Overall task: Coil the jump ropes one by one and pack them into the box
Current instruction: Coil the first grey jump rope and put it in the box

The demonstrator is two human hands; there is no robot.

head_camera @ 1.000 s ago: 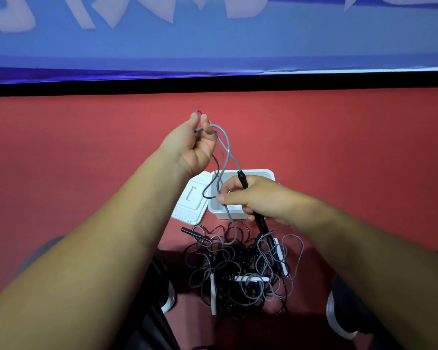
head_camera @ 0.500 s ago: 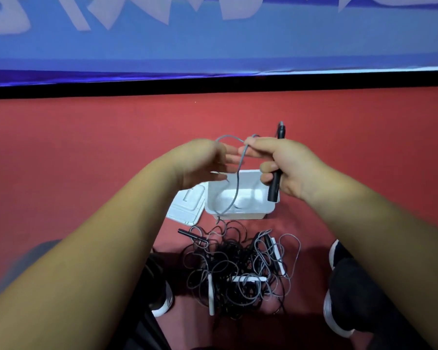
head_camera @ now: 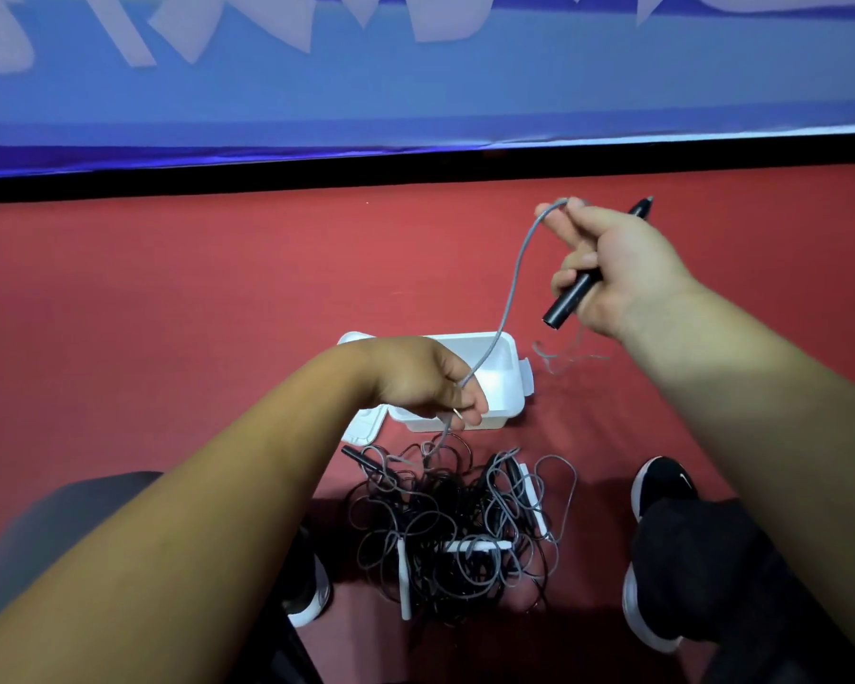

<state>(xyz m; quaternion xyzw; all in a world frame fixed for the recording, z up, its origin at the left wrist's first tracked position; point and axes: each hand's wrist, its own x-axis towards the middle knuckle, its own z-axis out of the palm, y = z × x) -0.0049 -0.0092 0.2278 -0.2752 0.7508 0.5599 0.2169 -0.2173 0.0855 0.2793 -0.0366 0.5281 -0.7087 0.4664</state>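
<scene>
My right hand [head_camera: 613,269] grips the black handle [head_camera: 571,301] raised beyond the box [head_camera: 509,387] while my left hand [head_camera: 425,382] pinches its grey rope [head_camera: 512,283] above the tangled pile [head_camera: 455,530], keeping one length separate for coiling

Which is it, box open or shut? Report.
Open: the white box shows its inside; the lid lies beside it.

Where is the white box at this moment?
In the head view, the box sits on the red floor, just beyond the rope pile and partly behind the left hand, its lid at its left.
</scene>
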